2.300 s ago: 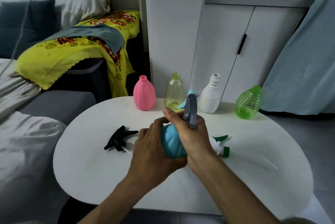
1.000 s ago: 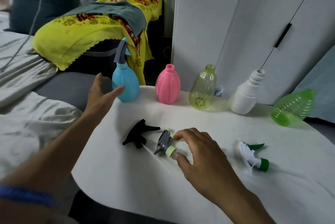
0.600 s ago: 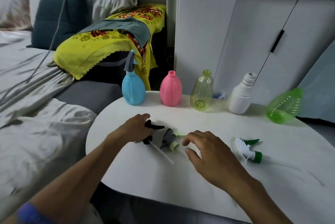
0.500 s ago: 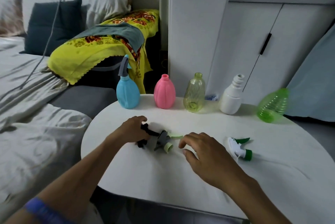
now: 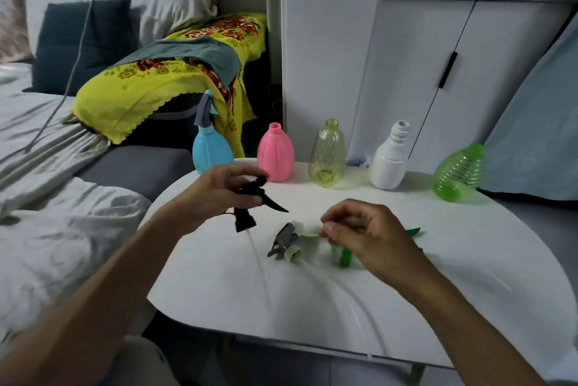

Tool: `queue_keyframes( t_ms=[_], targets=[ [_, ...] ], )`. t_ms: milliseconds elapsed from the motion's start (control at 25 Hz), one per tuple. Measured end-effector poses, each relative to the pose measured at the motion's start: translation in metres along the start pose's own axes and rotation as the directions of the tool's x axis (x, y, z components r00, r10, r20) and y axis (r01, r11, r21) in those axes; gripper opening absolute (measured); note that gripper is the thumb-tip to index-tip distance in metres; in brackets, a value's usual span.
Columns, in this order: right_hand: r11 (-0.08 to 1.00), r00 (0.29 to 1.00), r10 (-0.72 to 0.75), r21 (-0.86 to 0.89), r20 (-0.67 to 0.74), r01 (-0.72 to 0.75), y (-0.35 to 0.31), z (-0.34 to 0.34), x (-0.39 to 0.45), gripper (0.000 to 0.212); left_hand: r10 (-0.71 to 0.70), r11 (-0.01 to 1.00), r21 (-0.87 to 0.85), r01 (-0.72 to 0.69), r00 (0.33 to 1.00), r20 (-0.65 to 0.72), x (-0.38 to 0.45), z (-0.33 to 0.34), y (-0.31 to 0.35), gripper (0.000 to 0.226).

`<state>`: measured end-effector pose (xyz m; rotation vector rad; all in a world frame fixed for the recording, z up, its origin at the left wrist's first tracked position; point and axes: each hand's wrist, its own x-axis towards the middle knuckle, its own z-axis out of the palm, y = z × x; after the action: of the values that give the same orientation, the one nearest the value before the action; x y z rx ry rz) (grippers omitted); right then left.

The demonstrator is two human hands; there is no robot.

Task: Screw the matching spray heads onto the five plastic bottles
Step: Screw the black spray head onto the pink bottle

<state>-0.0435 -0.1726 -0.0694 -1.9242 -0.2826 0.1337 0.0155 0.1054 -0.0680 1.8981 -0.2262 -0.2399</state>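
**Now the black spray head is up off the table**

Just half a second ago the black spray head (image 5: 250, 198) lay flat on the white table (image 5: 469, 276), under the left hand (image 5: 215, 195). Now that hand holds it in the air, with fingers and thumb curled round its top. Its collar points down and its thin clear tube hangs toward the table. A little before that, the blue bottle (image 5: 212, 152) got its gray head and was set at the left end of the row. So one bottle looks done, and I think the black head goes next on the pink bottle (image 5: 276, 154) close behind it.

The right hand (image 5: 362, 232) hovers low over the table with its fingers bent in. It may be touching something small and green under it, but I cannot tell if it holds anything. Just left of it lies the gray and pale green spray head (image 5: 286, 243). A bit of the green and white spray head (image 5: 345, 257) peeks out from under the hand.

The bottles are smooth plastic. The pink one is round with soft ridges. The yellow-green bottle (image 5: 327, 154) is see-through. The white bottle (image 5: 391, 160) has a threaded neck. The green bottle (image 5: 459, 173) is ribbed and leans over.
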Motion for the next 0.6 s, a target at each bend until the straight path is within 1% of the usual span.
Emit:
queue_keyframes(
  t_ms=[40, 80, 120, 200, 240, 320, 400, 480, 560, 600],
  targets=[
    [0.991, 0.996, 0.079, 0.108, 0.029, -0.081, -0.001, -0.001, 0.003, 0.009, 0.098, 0.995, -0.03, -0.096, 0.992, 0.08, 0.0, 0.009, 0.011, 0.041],
    [0.978, 0.987, 0.141, 0.144, 0.08, -0.151, 0.0, -0.001, 0.006, 0.011, 0.175, 0.983, -0.078, -0.164, 0.973, 0.151, 0.0, 0.019, 0.02, 0.041],
    [0.968, 0.974, 0.175, 0.155, 0.145, -0.197, 0.001, -0.001, 0.008, 0.015, 0.229, 0.97, -0.135, -0.203, 0.951, 0.21, 0.003, 0.029, 0.028, 0.041],
    [0.955, 0.95, 0.156, 0.204, 0.269, -0.215, 0.003, 0.003, 0.011, 0.019, 0.297, 0.942, -0.248, -0.227, 0.908, 0.295, 0.007, 0.046, 0.037, 0.041],
    [0.945, 0.943, 0.131, 0.248, 0.306, -0.212, 0.004, 0.005, 0.011, 0.02, 0.316, 0.928, -0.301, -0.22, 0.891, 0.325, 0.008, 0.052, 0.04, 0.042],
    [0.916, 0.942, 0.11, 0.335, 0.316, -0.219, 0.004, 0.007, 0.012, 0.021, 0.337, 0.911, -0.36, -0.2, 0.863, 0.376, 0.012, 0.056, 0.042, 0.043],
    [0.886, 0.949, 0.115, 0.402, 0.294, -0.232, 0.006, 0.009, 0.015, 0.019, 0.352, 0.912, -0.353, -0.209, 0.841, 0.411, 0.016, 0.056, 0.041, 0.043],
    [0.894, 0.955, 0.114, 0.391, 0.275, -0.219, 0.009, 0.012, 0.017, 0.016, 0.347, 0.924, -0.317, -0.215, 0.821, 0.453, 0.018, 0.056, 0.039, 0.044],
    [0.899, 0.96, 0.122, 0.381, 0.252, -0.214, 0.011, 0.013, 0.02, 0.023, 0.371, 0.922, -0.297, -0.25, 0.793, 0.483, 0.022, 0.056, 0.038, 0.044],
    [0.891, 0.965, 0.131, 0.399, 0.227, -0.215, 0.012, 0.012, 0.022, 0.026, 0.397, 0.909, -0.32, -0.266, 0.786, 0.474, 0.026, 0.054, 0.037, 0.044]
  ],
)
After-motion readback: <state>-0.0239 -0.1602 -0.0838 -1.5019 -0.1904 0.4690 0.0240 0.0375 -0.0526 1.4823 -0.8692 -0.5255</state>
